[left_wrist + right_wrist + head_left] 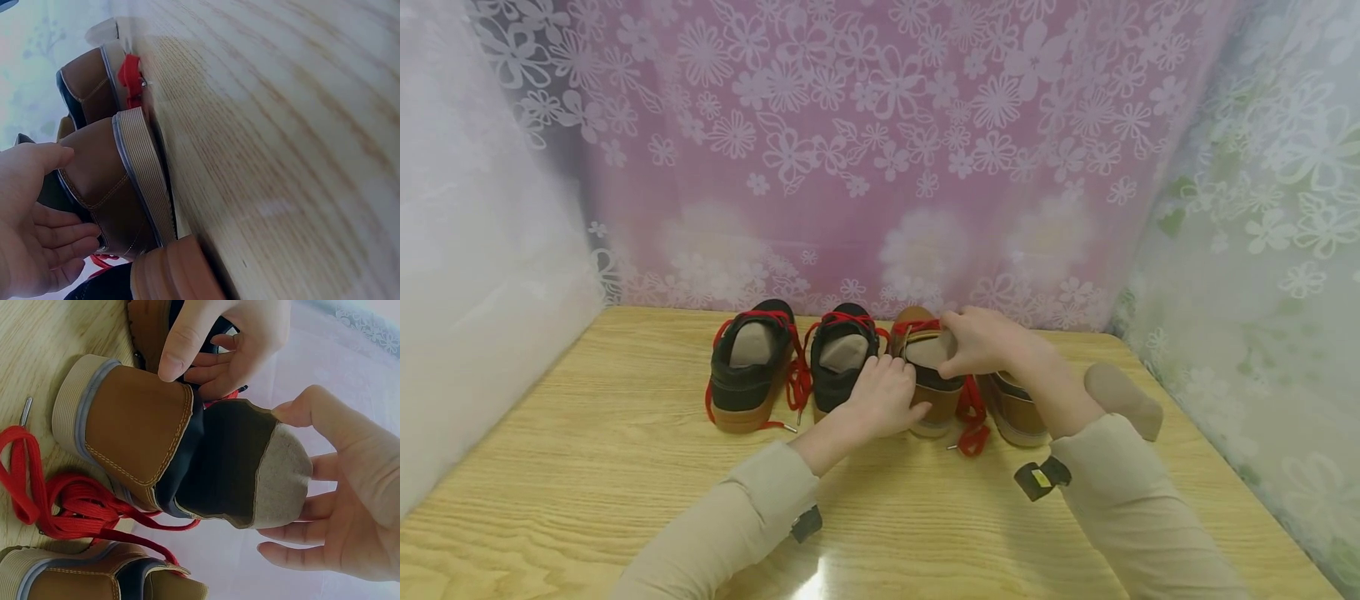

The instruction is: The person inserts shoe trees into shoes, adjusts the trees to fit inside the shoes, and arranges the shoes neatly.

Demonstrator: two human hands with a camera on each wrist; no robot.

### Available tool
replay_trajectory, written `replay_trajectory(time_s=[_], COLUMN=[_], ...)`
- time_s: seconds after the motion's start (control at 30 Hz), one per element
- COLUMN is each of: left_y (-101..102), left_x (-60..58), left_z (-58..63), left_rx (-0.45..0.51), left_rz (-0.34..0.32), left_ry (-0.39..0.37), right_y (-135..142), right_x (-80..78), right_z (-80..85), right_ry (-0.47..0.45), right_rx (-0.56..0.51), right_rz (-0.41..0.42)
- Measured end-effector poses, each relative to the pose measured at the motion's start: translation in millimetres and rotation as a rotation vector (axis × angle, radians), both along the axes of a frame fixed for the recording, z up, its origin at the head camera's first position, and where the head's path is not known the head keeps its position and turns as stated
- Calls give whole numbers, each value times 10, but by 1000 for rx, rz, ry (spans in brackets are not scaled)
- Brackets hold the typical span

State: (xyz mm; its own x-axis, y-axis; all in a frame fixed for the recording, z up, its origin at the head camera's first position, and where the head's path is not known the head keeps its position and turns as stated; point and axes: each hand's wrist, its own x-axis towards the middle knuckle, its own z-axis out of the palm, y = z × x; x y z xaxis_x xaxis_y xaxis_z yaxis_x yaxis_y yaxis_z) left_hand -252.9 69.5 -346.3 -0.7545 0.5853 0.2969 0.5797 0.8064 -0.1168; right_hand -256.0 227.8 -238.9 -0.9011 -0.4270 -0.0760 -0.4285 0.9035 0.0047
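My left hand (880, 396) holds the heel end of a brown shoe (103, 165), thumb on the back and fingers along the collar's left side. Over the same shoe's opening, my right hand (356, 481) grips a beige shoe insert (284, 475) between thumb and fingers. The insert's rounded end shows between them; its other end is hidden by the shoe. To the left stand two black shoes (742, 383) with red laces and beige inserts (844, 354). The second brown shoe (1018, 412) stands to the right, partly behind my right forearm.
Another beige insert (1123, 400) lies on the wood-grain table (572, 467) at the far right. Bunched red laces (973, 421) hang between the two brown shoes. Red laces (799, 385) also lie between the black shoes. A pink flowered curtain (850, 167) closes off the back.
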Motion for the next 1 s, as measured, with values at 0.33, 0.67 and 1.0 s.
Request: replay_trajectory(time_s=[0.33, 0.67, 1.0], left_y=[0, -2, -4], left_x=[-1, 13, 12], left_z=[1, 11, 13], left_rx=[1, -2, 2], left_rz=[-14, -11, -13], left_ry=[20, 10, 16], right_y=[-14, -29, -17], right_x=[-41, -48, 9], right_z=[-23, -57, -114], right_ry=[-18, -1, 104], right_rx=[20, 24, -37], right_rz=[-14, -39, -28])
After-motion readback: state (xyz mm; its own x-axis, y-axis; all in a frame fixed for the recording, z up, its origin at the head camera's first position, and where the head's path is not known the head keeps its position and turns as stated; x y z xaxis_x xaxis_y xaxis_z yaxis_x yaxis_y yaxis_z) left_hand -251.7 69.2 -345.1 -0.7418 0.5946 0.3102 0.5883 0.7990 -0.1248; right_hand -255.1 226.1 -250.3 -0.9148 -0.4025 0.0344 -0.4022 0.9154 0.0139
